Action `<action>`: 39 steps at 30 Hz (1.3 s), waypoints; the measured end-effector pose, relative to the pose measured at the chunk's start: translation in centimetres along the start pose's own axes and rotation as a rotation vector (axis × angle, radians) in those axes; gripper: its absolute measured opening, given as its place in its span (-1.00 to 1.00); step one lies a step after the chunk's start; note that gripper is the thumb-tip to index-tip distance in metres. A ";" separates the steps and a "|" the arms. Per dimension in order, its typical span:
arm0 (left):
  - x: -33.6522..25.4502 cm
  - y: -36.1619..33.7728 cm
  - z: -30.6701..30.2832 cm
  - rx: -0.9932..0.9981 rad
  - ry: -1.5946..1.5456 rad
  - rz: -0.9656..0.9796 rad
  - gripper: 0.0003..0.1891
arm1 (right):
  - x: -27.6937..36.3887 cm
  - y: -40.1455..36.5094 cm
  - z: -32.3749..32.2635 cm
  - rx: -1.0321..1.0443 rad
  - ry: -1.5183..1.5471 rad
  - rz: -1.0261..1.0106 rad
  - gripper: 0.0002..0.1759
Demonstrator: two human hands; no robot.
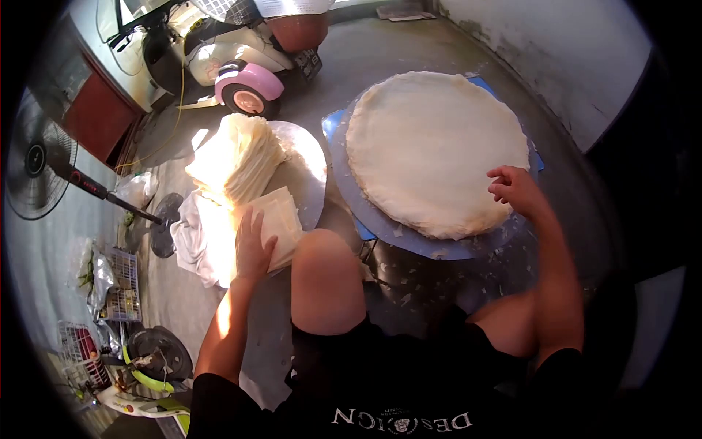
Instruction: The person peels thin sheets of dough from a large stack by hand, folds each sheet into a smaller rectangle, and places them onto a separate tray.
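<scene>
My left hand [254,247] lies with its fingers stretched out on a folded stack of thin, pale dough-like sheets [281,216]. A taller bundle of the same folded sheets [238,161] stands just beyond it, and a white cloth [196,238] is bunched to its left. On the right, a wide round stack of pale, thin sheets [439,146] rests on a round grey board [351,197]. My right hand [518,192] hovers at the right edge of this stack, its fingers loosely bent and apart, with nothing seen in them.
Another round board [311,157] lies under the folded sheets. A standing fan [44,161] is at the left, with wire baskets [121,285] nearer. A scooter [227,55] and a pink-fendered wheel [248,88] stand at the back. A wall [563,58] runs along the right.
</scene>
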State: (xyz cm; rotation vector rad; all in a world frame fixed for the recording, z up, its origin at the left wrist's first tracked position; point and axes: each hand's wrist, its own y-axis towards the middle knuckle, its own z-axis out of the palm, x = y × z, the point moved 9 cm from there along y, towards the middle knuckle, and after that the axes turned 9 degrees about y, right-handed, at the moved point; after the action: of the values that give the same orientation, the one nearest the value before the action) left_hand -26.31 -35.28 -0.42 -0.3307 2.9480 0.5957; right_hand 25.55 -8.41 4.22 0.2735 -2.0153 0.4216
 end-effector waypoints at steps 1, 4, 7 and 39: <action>-2.1 -0.3 2.1 0.133 0.050 0.067 -0.35 | -0.5 0.1 -0.2 -0.020 0.003 0.007 -0.59; -0.8 -1.3 6.8 0.274 0.066 0.138 -0.29 | -3.2 1.8 -2.0 -0.124 -0.091 -0.051 -0.60; -1.0 -0.6 5.1 0.238 -0.045 0.082 -0.34 | -5.1 2.7 -3.9 -0.286 -0.253 -0.035 -0.61; -30.4 14.0 1.8 0.642 -1.230 -0.026 -0.67 | -13.0 4.7 -11.6 -0.702 -0.142 0.326 -0.83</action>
State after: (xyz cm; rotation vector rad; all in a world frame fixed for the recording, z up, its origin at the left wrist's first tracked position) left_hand -0.04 -16.26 7.83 0.0754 1.7675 -0.1729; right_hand 39.17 0.82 -3.22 -0.4746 -2.2167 -0.1288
